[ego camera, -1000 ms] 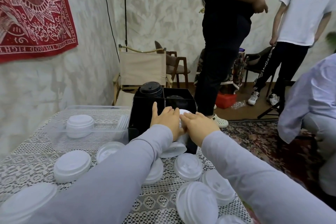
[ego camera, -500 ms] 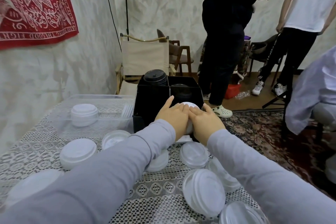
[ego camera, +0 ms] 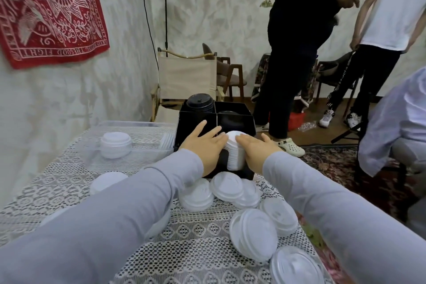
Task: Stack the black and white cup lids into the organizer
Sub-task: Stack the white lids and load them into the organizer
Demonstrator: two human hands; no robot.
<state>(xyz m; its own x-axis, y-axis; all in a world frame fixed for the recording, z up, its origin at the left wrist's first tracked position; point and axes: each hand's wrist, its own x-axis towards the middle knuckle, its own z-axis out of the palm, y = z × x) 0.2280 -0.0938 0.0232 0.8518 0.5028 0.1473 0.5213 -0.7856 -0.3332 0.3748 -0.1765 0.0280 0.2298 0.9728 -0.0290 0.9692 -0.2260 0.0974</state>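
White lids (ego camera: 235,153) stacked in the near-right compartment of the black organizer (ego camera: 232,106).
Left hand (ego camera: 202,146) and right hand (ego camera: 256,152) press the stack between straight fingers, neither curled round it; black lids (ego camera: 199,102) sit far-left.

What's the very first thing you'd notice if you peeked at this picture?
The left hand and right hand press a tall stack of white lids between them at the front of the black organizer in the middle. Nearer the camera, loose white lids lie scattered on the lace tablecloth, and a big red cloth hangs on the wall at upper left.
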